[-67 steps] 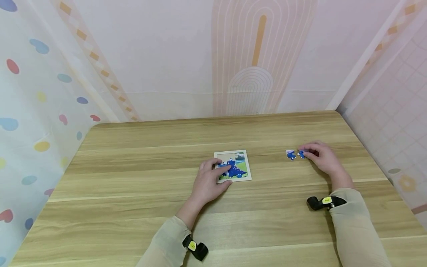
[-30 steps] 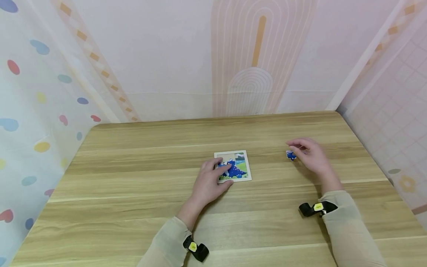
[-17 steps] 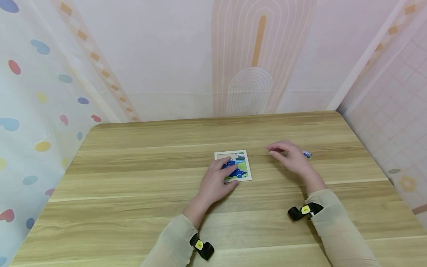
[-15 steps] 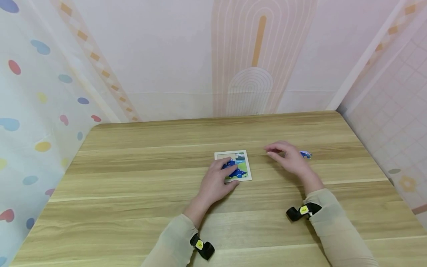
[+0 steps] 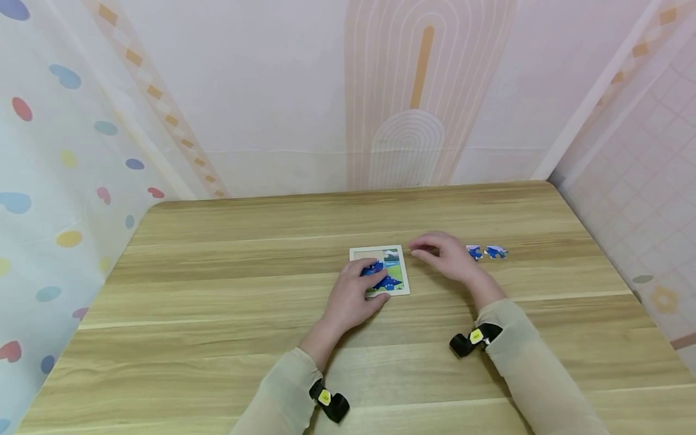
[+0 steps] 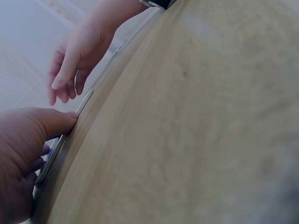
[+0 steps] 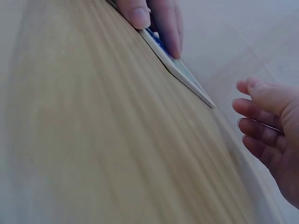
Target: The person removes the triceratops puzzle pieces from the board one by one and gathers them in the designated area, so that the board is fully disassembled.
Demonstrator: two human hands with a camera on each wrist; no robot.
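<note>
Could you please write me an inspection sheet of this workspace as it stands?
Surface: wooden table, pale plank grain.
Job's things: puzzle board, partly filled, dinosaur picture; two loose blue pieces right of it.
Clutter: nothing seen.
Hands: left hand rests on the board, thumb at its edge; right hand beside the board, fingers relaxed, holding nothing.
Cables: nothing seen; black wrist straps only.
Surroundings: patterned pastel walls on three sides.

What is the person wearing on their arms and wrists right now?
Both arms have long beige sleeves. Each wrist carries a black strap with a small yellow tag: one by the left hand, one by the right hand. Hands are bare, no gloves.
</note>
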